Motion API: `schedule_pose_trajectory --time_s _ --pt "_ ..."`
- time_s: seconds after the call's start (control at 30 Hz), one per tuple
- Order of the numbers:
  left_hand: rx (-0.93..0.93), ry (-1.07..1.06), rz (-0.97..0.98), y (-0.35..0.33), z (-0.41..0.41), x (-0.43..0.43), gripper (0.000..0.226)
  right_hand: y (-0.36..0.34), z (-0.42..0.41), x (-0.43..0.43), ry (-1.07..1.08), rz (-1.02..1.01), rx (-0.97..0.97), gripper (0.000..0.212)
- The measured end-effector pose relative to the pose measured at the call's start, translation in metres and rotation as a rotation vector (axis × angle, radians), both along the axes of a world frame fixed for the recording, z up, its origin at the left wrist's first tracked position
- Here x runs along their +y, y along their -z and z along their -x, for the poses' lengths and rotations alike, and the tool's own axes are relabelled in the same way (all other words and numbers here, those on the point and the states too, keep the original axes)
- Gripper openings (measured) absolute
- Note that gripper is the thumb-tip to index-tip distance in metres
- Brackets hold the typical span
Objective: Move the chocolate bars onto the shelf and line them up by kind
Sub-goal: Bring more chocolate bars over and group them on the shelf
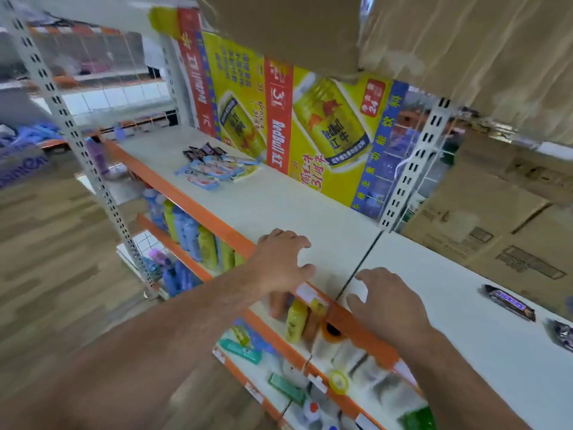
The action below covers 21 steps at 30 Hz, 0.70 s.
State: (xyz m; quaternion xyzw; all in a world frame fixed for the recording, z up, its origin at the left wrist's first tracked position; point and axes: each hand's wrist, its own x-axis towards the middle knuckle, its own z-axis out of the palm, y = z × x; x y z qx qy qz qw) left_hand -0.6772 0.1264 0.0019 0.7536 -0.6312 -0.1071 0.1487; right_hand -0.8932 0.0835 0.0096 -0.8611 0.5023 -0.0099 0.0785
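On the pale shelf (273, 200) with an orange front edge, a pile of bars lies at the far left: light-blue wrapped bars (210, 172) in front and dark-wrapped bars (203, 150) behind them. At the right, a dark Snickers bar (510, 302) lies flat, and another dark wrapper (562, 335) is cut off by the frame edge. My left hand (283, 259) hovers over the shelf's front edge with fingers spread and holds nothing. My right hand (387, 302) is beside it, fingers relaxed, also holding nothing. Both hands are far from every bar.
A yellow Red Bull carton (310, 128) stands along the back of the shelf. Brown cardboard boxes (496, 218) fill the right rear and hang overhead. Lower shelves hold bottles (192, 231) and small goods. A white slotted upright (93, 169) stands at the left, beside the wood floor.
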Motion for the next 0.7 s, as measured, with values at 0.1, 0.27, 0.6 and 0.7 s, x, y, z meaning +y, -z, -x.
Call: schedule_pose_trajectory --time_s 0.1,0.27,0.6,0.7 --pt "0.000 -0.027 0.012 -0.002 -0.068 0.008 0.054 0.001 -0.072 0.001 -0.029 0.001 0.001 0.050" --pt "0.021 -0.086 0.008 -0.004 -0.171 0.023 0.055 -0.001 -0.184 0.003 -0.080 -0.009 -0.037 0.050" --pt "0.052 -0.169 -0.016 0.007 -0.298 -0.003 0.055 0.002 -0.321 -0.042 -0.187 -0.043 -0.016 0.048" --pt "0.041 -0.214 0.007 0.010 -0.327 -0.025 0.051 0.003 -0.353 -0.073 -0.201 -0.045 -0.050 0.048"
